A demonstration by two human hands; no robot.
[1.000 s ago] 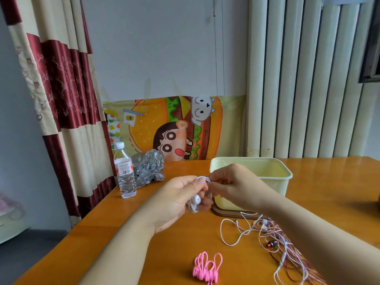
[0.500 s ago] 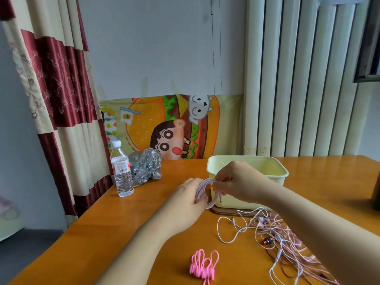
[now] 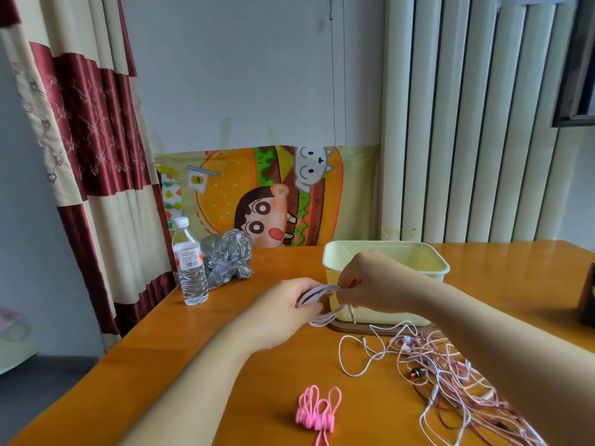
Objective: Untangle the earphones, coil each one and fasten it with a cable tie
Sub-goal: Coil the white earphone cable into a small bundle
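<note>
1. The left hand (image 3: 283, 313) grips a coiled white earphone (image 3: 317, 296) above the surface (image 3: 244, 381).
2. The right hand (image 3: 370, 284) pinches the coil's far side; its plug (image 3: 352, 315) dangles.
3. Tangled earphones (image 3: 450, 381) lie to the right, pink cable ties (image 3: 317, 412) nearer, a cream tub (image 3: 428, 268) behind.

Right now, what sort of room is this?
Probably a room in a home: a glossy orange-brown wooden table beside red-and-cream striped curtains, with a cartoon burger cloth against the wall.

1 water bottle (image 3: 190, 262) beside crumpled bag (image 3: 229, 257) (clear plastic), cream tub (image 3: 380, 317)
</note>
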